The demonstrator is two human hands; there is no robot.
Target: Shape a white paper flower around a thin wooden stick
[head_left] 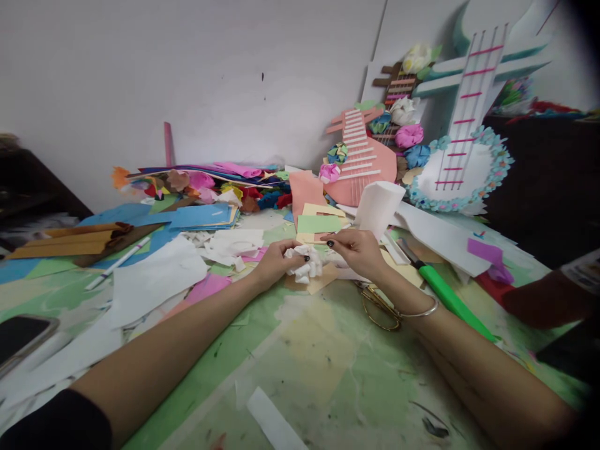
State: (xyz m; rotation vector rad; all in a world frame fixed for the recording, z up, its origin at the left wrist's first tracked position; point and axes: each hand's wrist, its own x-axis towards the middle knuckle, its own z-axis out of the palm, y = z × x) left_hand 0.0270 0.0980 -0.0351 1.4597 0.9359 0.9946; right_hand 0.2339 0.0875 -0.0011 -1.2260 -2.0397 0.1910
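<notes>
My left hand (280, 261) is closed on a white paper flower (307, 267) with curled petals, just over the middle of the table. My right hand (357, 250) is beside it on the right, thumb and fingertips pinched together. Whatever is in that pinch, if anything, is too small to make out. Gold-handled scissors (382, 309) lie under my right wrist, their blades hidden. Tan paper pieces (323, 278) lie below the flower. Behind my hands are a light green paper piece (319, 224) and an upright white paper roll (379, 209).
A green-handled knife (452, 297) lies to the right. White sheets (154, 269), a white pen (117, 264) and a phone (23, 337) are on the left. Paper guitars (363, 159) lean against the wall. A white strip (274, 419) lies in front.
</notes>
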